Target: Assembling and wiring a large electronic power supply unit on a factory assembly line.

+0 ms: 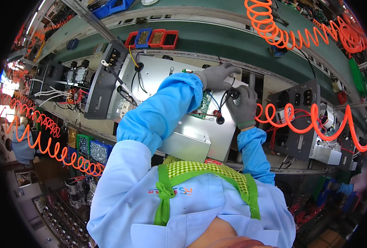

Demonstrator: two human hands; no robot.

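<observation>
A silver metal chassis (150,68) lies in front of me, with a green circuit board (200,108) on it, partly behind my left sleeve. My left hand (217,77), in a grey glove, reaches across the far right part of the chassis with its fingers stretched apart. Close by, my gloved right hand (244,106) is closed on a black cable (233,93) with a round end at the right edge. From there, thin black wires run down to a black grommet (220,120) in the plate. The fingertips of my right hand are partly hidden.
Red and blue bins (156,38) of small parts stand beyond the chassis. Another dark unit (295,118) sits to the right, behind an orange coiled hose (311,124). A dark front panel (105,82) stands at the chassis's left end. More bins (98,152) are at lower left.
</observation>
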